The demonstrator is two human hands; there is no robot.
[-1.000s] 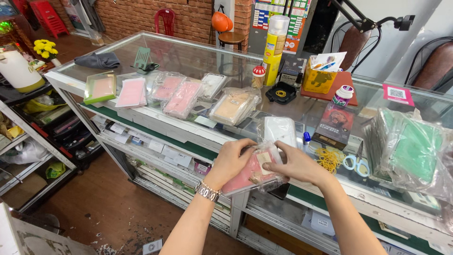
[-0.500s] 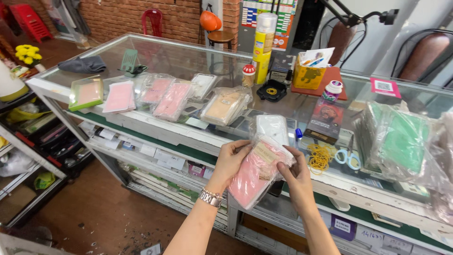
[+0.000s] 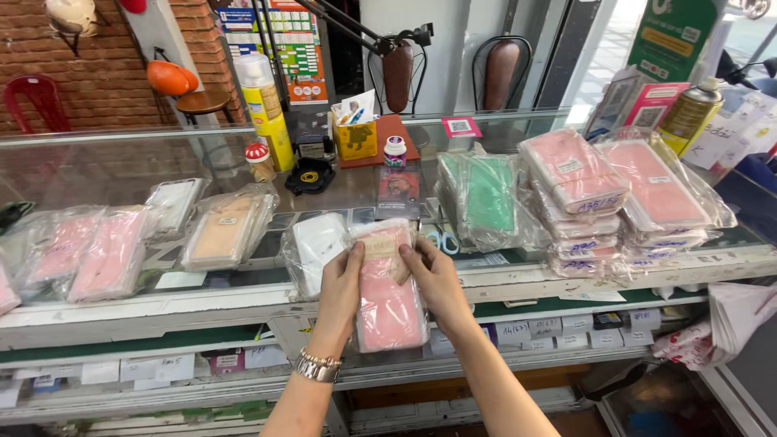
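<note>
Two hands, left hand (image 3: 340, 285) and right hand (image 3: 437, 279), hold one pink packet (image 3: 388, 295) above the table (image 3: 566, 279). Its long axis runs away from the person. Fingers (image 3: 353, 260) pinch its far end.

brick wall (image 3: 89, 73) rear left | glass counter (image 3: 121, 166) | red chair (image 3: 32, 101) | stool (image 3: 202, 101)

pink case pack (image 3: 388, 299) ; clear wrap ; upright ; held before counter edge ; possibly several

Bare forearms, no sleeves — a silver link watch (image 3: 317, 366) on the left wrist.
</note>
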